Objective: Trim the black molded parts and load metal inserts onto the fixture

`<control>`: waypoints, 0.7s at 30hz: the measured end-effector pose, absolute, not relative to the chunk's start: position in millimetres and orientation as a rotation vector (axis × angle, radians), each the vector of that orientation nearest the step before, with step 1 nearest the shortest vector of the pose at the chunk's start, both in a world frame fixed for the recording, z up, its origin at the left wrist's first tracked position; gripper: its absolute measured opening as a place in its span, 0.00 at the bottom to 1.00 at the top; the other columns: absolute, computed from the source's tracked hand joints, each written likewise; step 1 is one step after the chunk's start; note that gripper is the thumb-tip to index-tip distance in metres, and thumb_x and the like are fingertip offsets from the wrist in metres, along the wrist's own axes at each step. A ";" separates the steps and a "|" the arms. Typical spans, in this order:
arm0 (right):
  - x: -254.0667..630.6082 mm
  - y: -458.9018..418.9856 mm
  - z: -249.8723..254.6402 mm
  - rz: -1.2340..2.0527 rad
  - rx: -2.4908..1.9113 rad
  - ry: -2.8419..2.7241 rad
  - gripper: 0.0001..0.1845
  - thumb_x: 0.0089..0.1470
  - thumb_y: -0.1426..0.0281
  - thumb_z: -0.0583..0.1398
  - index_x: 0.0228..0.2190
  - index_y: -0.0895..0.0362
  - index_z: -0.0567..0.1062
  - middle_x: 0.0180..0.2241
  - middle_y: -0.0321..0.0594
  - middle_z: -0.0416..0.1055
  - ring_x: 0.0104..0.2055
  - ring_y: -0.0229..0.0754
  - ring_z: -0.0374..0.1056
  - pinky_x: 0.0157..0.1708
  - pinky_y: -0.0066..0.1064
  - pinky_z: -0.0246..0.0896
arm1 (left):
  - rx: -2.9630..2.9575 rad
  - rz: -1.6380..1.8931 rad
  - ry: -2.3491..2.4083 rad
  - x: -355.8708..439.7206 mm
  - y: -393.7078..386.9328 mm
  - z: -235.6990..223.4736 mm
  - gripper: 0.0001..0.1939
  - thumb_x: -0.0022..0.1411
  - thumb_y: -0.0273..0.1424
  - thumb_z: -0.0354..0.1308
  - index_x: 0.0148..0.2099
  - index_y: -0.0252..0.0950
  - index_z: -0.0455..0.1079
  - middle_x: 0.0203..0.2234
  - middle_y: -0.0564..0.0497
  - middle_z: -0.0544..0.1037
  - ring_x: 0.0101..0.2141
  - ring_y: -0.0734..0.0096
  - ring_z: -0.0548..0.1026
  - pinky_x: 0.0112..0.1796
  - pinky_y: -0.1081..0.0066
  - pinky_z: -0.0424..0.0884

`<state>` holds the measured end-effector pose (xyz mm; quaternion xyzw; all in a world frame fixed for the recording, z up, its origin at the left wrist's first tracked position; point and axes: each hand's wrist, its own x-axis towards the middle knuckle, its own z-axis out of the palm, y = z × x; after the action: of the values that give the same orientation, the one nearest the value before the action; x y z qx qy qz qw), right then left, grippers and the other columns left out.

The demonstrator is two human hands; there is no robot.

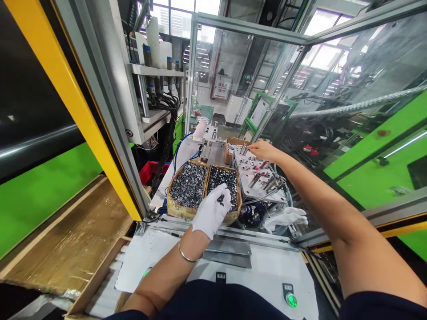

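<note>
My left hand [215, 211], in a white glove, is curled over the near part of a taped box [239, 195] of small black parts [222, 175]. Some of those parts show between its bent fingers. My bare right hand [263, 150] reaches to the far end of a metal fixture plate [248, 180]. Its fingertips are pinched together at a short metal post [244, 149]; whatever lies between them is too small to make out. Left of the black parts stands a second taped box [170, 209], full of small grey rings [188, 182].
A small cardboard box [228, 155] sits behind the fixture. Clamps [271, 182] and hoses stand on its near side, with a loose white glove [285, 218] below. A yellow-edged frame [76, 106] rises at left. Green-lit buttons [291, 300] are on the front panel.
</note>
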<state>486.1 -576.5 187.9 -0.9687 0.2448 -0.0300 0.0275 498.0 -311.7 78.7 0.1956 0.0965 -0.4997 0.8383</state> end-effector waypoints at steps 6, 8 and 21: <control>479.7 -588.3 169.1 -0.011 -3.034 0.827 0.15 0.48 0.72 0.57 0.37 0.59 0.81 0.28 0.36 0.78 0.30 0.36 0.70 0.31 0.23 0.62 | 0.451 -1.023 0.206 497.8 -321.9 77.5 0.05 0.62 0.19 0.56 0.36 0.28 0.73 0.31 0.44 0.78 0.27 0.77 0.77 0.26 0.81 0.74; 481.0 -591.4 167.4 0.029 -3.052 0.782 0.12 0.48 0.71 0.59 0.34 0.57 0.82 0.29 0.36 0.79 0.32 0.36 0.71 0.34 0.23 0.63 | 0.448 -1.045 0.216 498.1 -324.4 78.8 0.05 0.63 0.20 0.56 0.34 0.28 0.72 0.30 0.44 0.78 0.26 0.78 0.77 0.25 0.81 0.74; 493.7 -590.5 165.2 0.197 -3.135 0.732 0.09 0.49 0.74 0.61 0.30 0.56 0.83 0.30 0.37 0.80 0.35 0.39 0.73 0.36 0.24 0.61 | 0.493 -1.062 0.105 498.5 -322.6 83.0 0.06 0.63 0.20 0.56 0.37 0.30 0.75 0.29 0.50 0.78 0.24 0.86 0.74 0.24 0.87 0.69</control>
<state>493.7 -590.5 165.2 -0.9712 0.2267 0.0609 -0.0419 498.5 -322.6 83.0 0.2326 0.0495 -0.5010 0.8321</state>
